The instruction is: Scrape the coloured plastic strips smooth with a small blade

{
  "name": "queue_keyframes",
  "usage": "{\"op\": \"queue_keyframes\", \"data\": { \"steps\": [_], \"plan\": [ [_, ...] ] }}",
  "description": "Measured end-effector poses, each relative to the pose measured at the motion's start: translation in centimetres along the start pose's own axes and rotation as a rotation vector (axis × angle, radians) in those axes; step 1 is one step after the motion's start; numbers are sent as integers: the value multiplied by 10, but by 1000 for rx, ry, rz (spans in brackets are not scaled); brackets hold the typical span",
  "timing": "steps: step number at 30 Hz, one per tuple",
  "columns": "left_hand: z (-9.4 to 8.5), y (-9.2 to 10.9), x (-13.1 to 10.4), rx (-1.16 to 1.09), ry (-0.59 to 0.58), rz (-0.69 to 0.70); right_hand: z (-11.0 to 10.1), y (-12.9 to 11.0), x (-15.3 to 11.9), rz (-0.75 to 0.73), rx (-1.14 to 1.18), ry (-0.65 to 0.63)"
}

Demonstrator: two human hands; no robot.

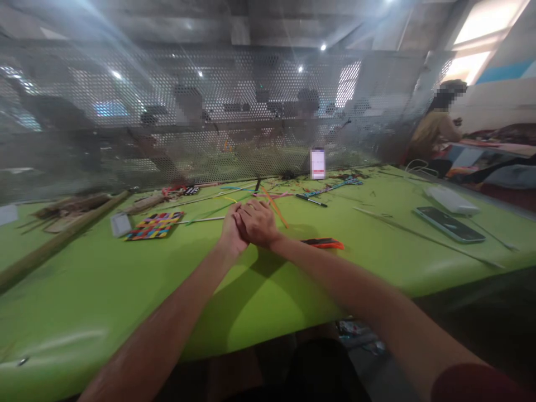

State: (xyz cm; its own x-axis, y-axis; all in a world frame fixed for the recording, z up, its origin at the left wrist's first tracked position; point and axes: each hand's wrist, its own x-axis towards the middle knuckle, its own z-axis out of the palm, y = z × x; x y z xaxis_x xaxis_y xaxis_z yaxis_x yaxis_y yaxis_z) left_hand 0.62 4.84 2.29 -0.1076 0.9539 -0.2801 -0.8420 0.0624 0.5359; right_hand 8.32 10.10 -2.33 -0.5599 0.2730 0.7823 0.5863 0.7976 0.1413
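My left hand (234, 228) and my right hand (258, 223) are clasped together above the green table (138, 296), with the right hand lying over the left. Whether anything is between the palms is hidden. Just beyond them lie an orange strip (275, 207) and other thin coloured strips. An orange and black tool (323, 243) rests to the right, behind my right forearm. On the left is a multicoloured woven square (154, 226) beside a small white box (121, 224). A black pen (311, 200) lies past my hands on the right.
A long bamboo pole (62, 245) crosses the left side. At the right lie a phone (450, 224), a white case (451, 200) and a thin stick (427, 237). A perforated metal screen (234, 134) stands along the back, with a lit phone (317, 163) before it. A person (438, 131) sits far right.
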Motion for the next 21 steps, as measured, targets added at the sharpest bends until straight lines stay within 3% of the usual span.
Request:
{"op": "queue_keyframes", "data": {
  "steps": [10, 21],
  "plan": [
    [-4, -5, 8, -12, -30, 15, 4, 2, -4, -52, 22, 67],
    [-2, -4, 1, -52, -88, 77, 8, 3, -2, -87, 46, 122]
  ]
}}
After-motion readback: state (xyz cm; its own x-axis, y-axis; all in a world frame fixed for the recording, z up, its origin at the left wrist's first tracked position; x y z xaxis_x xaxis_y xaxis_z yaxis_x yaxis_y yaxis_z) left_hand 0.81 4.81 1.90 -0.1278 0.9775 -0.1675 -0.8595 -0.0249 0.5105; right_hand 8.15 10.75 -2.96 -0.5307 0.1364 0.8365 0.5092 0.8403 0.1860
